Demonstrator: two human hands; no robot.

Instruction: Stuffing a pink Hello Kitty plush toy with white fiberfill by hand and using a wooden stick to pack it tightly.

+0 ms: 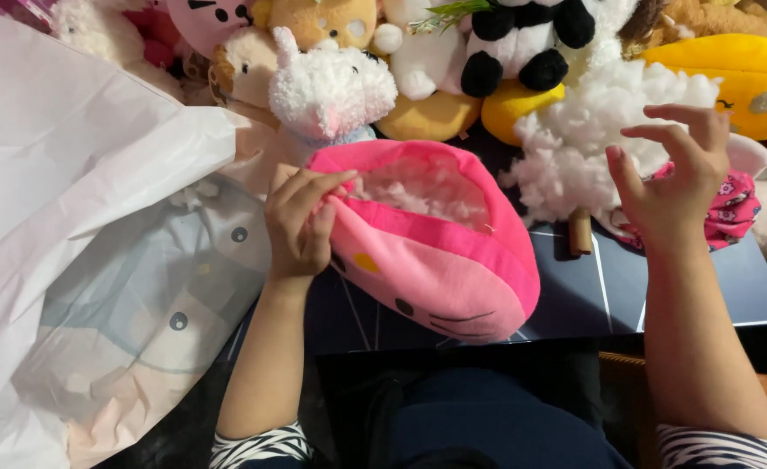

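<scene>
Left hand (299, 227) pinches the rim of the pink plush shell (436, 243), centre table. Right hand (674, 165) hovers at the stuffing pile (592, 143), fingers curled, probably empty. Weak pinch: the opening could sag and spill stuffing.

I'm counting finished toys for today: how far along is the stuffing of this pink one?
Partly done: white filling already shows inside the open pink plush cat-face shell. In hand: the left hand pinches the shell's opening edge, while the right hand, fingers spread and empty, hovers at the loose pile of white fluffy stuffing. Left: much stuffing remains outside, and the opening is unclosed.
</scene>
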